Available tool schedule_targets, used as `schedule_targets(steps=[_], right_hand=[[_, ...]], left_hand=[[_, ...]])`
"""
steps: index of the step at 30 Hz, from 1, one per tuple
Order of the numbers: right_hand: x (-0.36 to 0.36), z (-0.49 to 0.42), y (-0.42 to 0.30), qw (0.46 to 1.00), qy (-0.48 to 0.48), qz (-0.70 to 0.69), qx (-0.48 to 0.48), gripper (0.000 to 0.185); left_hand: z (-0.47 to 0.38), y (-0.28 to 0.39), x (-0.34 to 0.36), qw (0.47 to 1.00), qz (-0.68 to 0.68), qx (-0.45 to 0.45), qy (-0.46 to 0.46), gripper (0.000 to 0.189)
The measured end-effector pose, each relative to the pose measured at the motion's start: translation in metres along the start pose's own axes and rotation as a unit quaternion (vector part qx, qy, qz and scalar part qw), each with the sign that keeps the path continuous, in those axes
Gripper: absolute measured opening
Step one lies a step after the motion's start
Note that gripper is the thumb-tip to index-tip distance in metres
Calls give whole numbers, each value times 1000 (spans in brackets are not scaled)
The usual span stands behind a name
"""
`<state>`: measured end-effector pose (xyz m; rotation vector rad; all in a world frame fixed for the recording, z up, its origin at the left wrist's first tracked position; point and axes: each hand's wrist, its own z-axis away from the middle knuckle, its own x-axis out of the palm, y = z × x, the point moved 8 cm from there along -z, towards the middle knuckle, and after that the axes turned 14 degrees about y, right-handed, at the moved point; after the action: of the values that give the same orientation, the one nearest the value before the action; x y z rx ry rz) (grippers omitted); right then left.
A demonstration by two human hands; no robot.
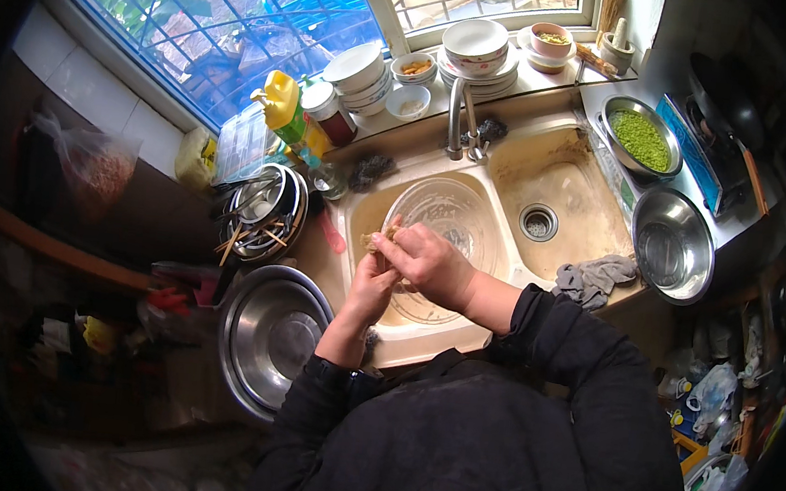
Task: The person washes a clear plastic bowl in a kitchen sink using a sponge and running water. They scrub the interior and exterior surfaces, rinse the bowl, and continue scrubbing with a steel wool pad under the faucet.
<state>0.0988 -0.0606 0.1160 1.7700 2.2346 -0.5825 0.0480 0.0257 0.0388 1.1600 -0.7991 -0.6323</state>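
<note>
My left hand [370, 287] and my right hand [430, 262] meet over the left bowl of a double sink [365, 222]. Pinched between the fingers of both is a small tan, rough-looking lump [368, 242]; what it is made of cannot be told, and the fingers cover part of it. Below them a translucent round plastic basin [462, 206] fills most of that sink bowl, partly hidden by my right hand. The metal faucet [455, 122] rises behind the basin. A pink-handled utensil [332, 232] lies on the counter, left of the sink.
Nested steel basins [275, 333] stand at left, near stacked pans with chopsticks [264, 214]. Bowls [474, 44] and a yellow jug [283, 102] line the windowsill. At right are a grey cloth [594, 279], a steel bowl [673, 243] and a bowl of green beans [640, 140].
</note>
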Motion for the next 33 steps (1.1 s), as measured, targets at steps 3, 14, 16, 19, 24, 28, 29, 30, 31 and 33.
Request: schedule_targets(steps=[3, 14, 16, 19, 24, 28, 29, 30, 31, 33], right_hand=[[-6, -4, 33, 994, 6, 86, 74, 43], [1, 0, 19, 993, -2, 112, 21, 45], [-3, -3, 46, 983, -7, 172, 59, 44], [-9, -3, 80, 955, -41, 247, 161, 45], [-2, -3, 9, 993, -27, 110, 19, 48], [-1, 4, 32, 987, -12, 146, 63, 42], [-2, 6, 55, 979, -9, 177, 98, 40], [-3, 11, 76, 976, -10, 164, 142, 39], [-5, 16, 99, 970, -6, 155, 188, 38], [-9, 29, 127, 958, 14, 118, 260, 40]], left_hand=[[6, -3, 1, 999, -3, -32, -15, 79], [-2, -1, 3, 999, -45, -13, -3, 81], [5, -4, 5, 998, -20, -54, -19, 83], [5, 5, 10, 998, -57, 2, -37, 80], [-7, -2, 5, 997, -71, 26, -18, 84], [-2, -1, 5, 997, -68, 12, -37, 81], [4, -2, 7, 998, -26, -25, -53, 80], [5, 1, 10, 998, -21, -22, -53, 80], [6, 4, 8, 998, -40, -23, -35, 80], [6, 14, 9, 998, -47, 4, -30, 80]])
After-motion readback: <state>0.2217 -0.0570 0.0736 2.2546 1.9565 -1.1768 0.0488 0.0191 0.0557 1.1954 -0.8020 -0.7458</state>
